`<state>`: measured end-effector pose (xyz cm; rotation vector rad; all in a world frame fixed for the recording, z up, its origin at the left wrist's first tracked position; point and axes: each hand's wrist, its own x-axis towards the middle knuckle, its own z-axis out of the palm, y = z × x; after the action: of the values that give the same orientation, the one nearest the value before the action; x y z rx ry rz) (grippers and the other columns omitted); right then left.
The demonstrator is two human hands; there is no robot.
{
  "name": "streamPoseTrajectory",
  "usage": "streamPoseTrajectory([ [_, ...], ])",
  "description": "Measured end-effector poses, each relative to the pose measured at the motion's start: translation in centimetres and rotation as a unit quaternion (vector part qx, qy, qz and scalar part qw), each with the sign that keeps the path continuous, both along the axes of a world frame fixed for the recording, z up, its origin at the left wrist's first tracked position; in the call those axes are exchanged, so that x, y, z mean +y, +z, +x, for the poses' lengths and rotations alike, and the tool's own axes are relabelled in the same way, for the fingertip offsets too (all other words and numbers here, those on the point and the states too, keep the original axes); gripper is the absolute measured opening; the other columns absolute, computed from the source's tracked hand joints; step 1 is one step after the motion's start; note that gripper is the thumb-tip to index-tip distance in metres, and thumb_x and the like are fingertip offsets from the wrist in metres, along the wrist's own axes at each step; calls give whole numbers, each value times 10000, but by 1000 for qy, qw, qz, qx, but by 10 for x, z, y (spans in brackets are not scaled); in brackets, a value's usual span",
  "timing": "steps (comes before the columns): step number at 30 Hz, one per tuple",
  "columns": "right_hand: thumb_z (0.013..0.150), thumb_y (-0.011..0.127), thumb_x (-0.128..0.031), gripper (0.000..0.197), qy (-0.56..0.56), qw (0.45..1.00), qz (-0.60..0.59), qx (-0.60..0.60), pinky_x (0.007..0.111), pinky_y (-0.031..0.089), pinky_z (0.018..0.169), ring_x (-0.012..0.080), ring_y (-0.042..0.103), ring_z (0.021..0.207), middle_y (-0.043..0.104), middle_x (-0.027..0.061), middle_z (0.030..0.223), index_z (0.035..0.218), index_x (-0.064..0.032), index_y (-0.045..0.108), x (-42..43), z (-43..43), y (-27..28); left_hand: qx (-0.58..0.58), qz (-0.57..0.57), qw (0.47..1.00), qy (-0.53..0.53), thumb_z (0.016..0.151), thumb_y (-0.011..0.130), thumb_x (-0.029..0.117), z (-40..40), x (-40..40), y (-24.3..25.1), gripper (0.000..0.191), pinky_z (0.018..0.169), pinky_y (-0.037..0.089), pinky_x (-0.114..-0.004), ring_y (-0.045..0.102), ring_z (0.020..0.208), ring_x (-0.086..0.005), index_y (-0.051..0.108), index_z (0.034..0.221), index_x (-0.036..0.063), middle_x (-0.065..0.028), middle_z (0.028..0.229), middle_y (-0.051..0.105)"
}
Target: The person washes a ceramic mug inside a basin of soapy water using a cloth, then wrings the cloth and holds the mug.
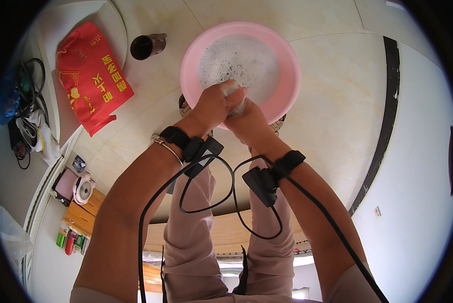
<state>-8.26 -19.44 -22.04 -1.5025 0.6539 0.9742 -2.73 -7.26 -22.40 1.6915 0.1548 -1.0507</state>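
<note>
A pink plastic basin [289,75] stands on the floor, holding foamy, soapy water [241,53]. Over its near rim, my left hand [213,102] and my right hand [247,119] are pressed together with curled fingers. Pale, sudsy material [238,109] shows between them; it looks like a small wet cloth, though the fingers hide most of it. Suds cling to the left knuckles. Both wrists carry black straps with a cabled black device, the left one [202,153] and the right one [262,183].
A dark mug [147,46] stands on the tiled floor [328,83] left of the basin. Further left lies a red bag [94,77] bearing writing, near black cables [31,89]. A small fan [84,189] is at lower left. My shoes are partly hidden behind the basin.
</note>
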Motion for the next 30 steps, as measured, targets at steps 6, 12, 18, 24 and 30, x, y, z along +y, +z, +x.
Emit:
streamPoseTrajectory([
  [6,834,620,-128,286,122,969,-164,-137,483,510,712,454,637,857,637,297,855,990,38,447,1,3,12,-44,65,997,17,952,546,362,-10,-6,-9,359,695,444,-321,498,705,-191,569,945,4,-95,761,551],
  [12,838,620,-104,294,251,940,-203,-112,498,522,709,426,649,830,644,264,831,994,13,401,-5,8,20,116,148,981,41,954,527,291,-21,-9,-33,293,794,484,-431,617,936,-397,586,990,6,-226,929,653],
  [18,823,620,-127,284,303,906,-232,-181,493,522,718,409,647,815,653,223,818,1010,1,448,-17,-5,12,219,135,954,153,950,501,268,-13,-19,-5,254,809,498,-420,623,930,-394,561,1072,54,-178,921,664],
  [24,762,675,-183,341,162,977,-129,-58,439,490,668,359,650,776,624,184,724,1007,11,540,-29,1,-1,-216,19,974,-73,887,582,145,-20,-5,17,492,996,447,-416,524,1163,-346,447,1359,128,-166,1339,479],
  [30,724,733,-129,401,84,975,57,196,302,377,451,154,522,547,538,81,648,1038,25,539,-41,28,8,-310,70,906,-280,722,650,-35,-19,8,30,696,959,466,-407,544,1116,-317,449,1361,152,-139,1250,519],
])
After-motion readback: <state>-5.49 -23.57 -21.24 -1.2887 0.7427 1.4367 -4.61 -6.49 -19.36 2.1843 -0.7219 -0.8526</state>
